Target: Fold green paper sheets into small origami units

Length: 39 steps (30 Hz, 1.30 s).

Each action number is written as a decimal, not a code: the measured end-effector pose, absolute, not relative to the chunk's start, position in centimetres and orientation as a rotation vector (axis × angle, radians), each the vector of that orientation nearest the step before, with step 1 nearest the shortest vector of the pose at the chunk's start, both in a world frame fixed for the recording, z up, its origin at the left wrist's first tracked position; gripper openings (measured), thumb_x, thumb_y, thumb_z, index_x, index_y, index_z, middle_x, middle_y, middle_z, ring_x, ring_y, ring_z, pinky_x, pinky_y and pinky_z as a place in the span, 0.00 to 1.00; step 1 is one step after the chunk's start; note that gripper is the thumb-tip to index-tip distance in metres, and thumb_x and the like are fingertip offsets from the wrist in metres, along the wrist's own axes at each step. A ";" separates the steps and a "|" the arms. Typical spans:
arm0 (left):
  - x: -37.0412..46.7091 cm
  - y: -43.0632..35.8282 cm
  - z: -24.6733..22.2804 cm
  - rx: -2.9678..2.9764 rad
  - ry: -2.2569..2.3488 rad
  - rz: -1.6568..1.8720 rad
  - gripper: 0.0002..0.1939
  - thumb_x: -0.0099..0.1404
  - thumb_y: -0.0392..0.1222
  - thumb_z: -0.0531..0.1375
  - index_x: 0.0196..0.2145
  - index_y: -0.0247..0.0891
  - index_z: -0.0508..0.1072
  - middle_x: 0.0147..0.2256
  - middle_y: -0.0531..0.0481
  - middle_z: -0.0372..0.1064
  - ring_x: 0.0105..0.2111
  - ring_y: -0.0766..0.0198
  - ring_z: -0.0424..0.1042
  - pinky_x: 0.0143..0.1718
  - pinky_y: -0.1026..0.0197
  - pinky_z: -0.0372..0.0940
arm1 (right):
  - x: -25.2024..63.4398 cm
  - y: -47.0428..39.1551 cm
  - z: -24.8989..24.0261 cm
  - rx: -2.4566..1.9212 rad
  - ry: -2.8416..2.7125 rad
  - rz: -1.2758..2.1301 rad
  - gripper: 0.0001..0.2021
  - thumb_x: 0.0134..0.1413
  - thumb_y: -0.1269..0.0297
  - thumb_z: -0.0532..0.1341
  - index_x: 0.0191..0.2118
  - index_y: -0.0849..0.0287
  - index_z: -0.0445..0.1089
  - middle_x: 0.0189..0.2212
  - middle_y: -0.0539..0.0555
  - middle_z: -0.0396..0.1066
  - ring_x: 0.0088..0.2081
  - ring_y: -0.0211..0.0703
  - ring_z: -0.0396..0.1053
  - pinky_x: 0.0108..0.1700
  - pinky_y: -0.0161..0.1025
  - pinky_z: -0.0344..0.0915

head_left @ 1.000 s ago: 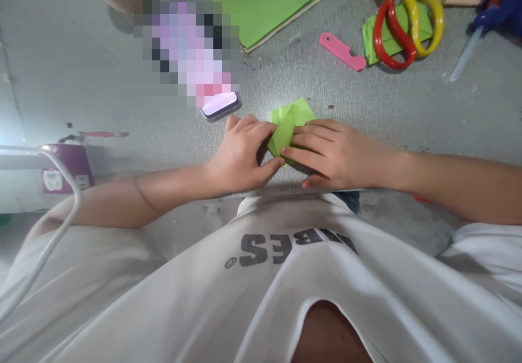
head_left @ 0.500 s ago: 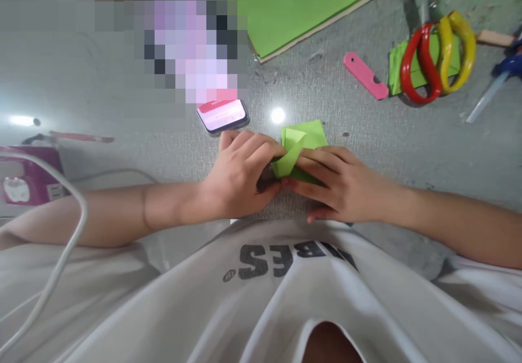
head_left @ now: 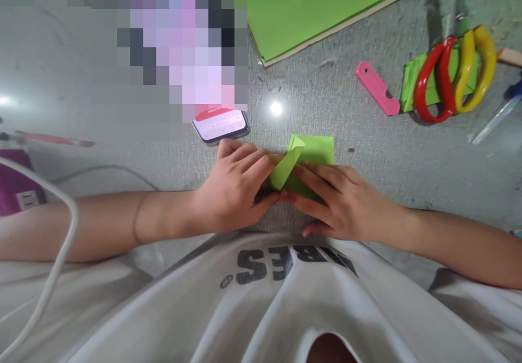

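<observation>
A light green sheet of paper (head_left: pixel 320 148) lies on the grey table close to my body, with a raised folded flap on its left side. My left hand (head_left: pixel 240 186) has its fingers bent and grips the paper's left edge between thumb and fingers. Across the lower part of the paper rests my right hand (head_left: pixel 340 197), its fingers stretched out and pressing the sheet flat. The right fingertips reach the base of the flap and nearly meet the left thumb. Part of the paper is hidden beneath the right fingers.
A phone (head_left: pixel 222 126) lies beyond my left hand. Large green sheets (head_left: pixel 318 9) are stacked at the back. To the right are a pink cutter (head_left: pixel 377 88) and red-and-yellow-handled scissors (head_left: pixel 435 80) on small green papers (head_left: pixel 409 82). A white cable (head_left: pixel 67 243) crosses my left arm.
The flap on the paper leans over a little differently and looks narrower. Both hands keep their places on the sheet. The whole view has shifted slightly.
</observation>
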<state>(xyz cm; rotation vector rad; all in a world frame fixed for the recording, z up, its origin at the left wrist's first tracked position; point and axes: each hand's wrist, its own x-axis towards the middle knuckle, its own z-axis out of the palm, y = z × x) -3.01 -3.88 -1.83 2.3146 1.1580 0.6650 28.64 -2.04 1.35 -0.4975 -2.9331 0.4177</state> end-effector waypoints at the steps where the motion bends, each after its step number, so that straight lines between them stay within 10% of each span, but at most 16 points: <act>1: -3.0 -3.8 -1.8 2.314 1.138 0.656 0.20 0.85 0.51 0.69 0.68 0.44 0.79 0.44 0.45 0.87 0.43 0.46 0.82 0.52 0.42 0.68 | 28.6 -2.2 1.7 -0.507 -2.940 0.381 0.32 0.94 0.43 0.58 0.81 0.62 0.80 0.76 0.75 0.82 0.70 0.66 0.79 0.63 0.57 0.82; 21: -3.3 -3.6 -0.9 2.307 1.063 0.518 0.27 0.83 0.44 0.70 0.76 0.48 0.78 0.47 0.47 0.90 0.43 0.46 0.84 0.53 0.43 0.70 | 28.6 -1.5 1.2 -0.557 -2.774 0.404 0.30 0.97 0.47 0.56 0.67 0.71 0.84 0.61 0.72 0.90 0.59 0.62 0.87 0.54 0.56 0.88; 25: -3.2 -3.4 -0.6 2.329 1.053 0.489 0.24 0.85 0.45 0.67 0.74 0.46 0.80 0.47 0.45 0.90 0.42 0.46 0.83 0.52 0.42 0.69 | 28.4 -1.0 0.8 -0.568 -2.572 0.584 0.17 0.93 0.60 0.63 0.72 0.65 0.75 0.55 0.66 0.92 0.54 0.58 0.89 0.53 0.58 0.91; 31: -3.1 -3.0 -0.5 2.357 1.039 0.489 0.21 0.88 0.48 0.64 0.72 0.43 0.80 0.45 0.46 0.89 0.39 0.49 0.82 0.48 0.44 0.65 | 28.5 0.1 1.2 -0.698 -2.414 1.005 0.40 0.92 0.60 0.64 0.94 0.54 0.47 0.63 0.63 0.89 0.61 0.58 0.89 0.62 0.57 0.89; 39: -2.7 -2.7 0.1 2.383 1.031 0.493 0.17 0.89 0.45 0.64 0.69 0.38 0.80 0.43 0.47 0.88 0.39 0.50 0.83 0.47 0.46 0.60 | 29.5 2.6 2.6 -0.915 -2.309 1.394 0.27 0.88 0.34 0.67 0.73 0.48 0.79 0.62 0.60 0.90 0.51 0.53 0.89 0.50 0.47 0.86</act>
